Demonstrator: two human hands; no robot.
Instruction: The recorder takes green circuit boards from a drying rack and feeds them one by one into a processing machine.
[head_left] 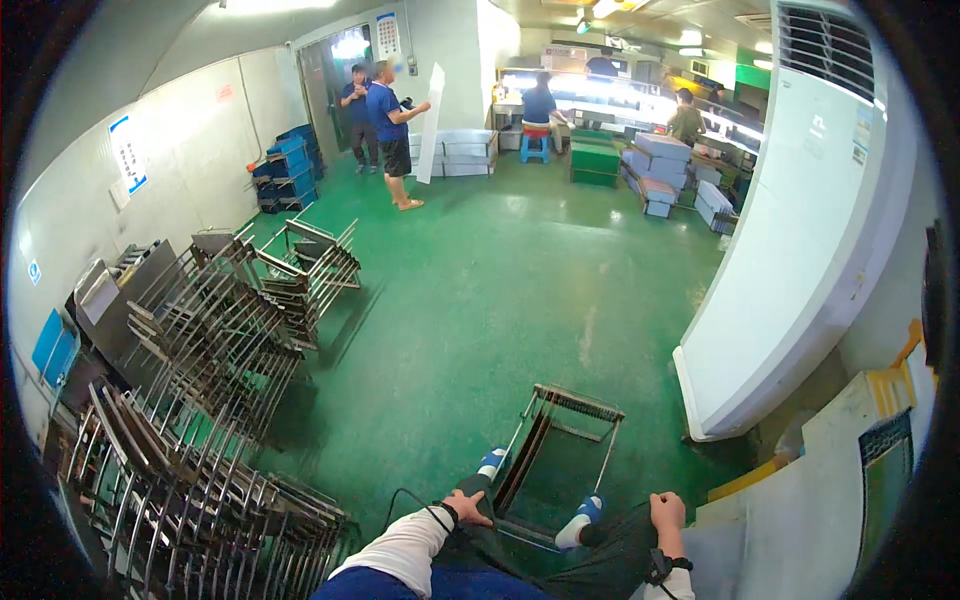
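My left hand [468, 508] lies on my left leg near the knee, fingers stretched out and nothing in it. Over my right thigh, my right hand [668, 511] is curled into a loose fist, with no object showing in it. A rectangular metal rack frame [578, 402] stands on the floor between my feet, touched by neither hand. Toothed bars run along its far end, and a darker bar [526, 462] runs lengthwise near its left side. My blue-and-white slippers [591, 508] are on either side of it.
Stacked metal racks [215, 330] crowd the left side. A tall white cabinet [790, 240] stands at right, with pale boxes [810, 510] nearer. Farther off are blue crates [287, 170], a person holding a white panel [431, 125], and people seated at a lit bench [640, 95].
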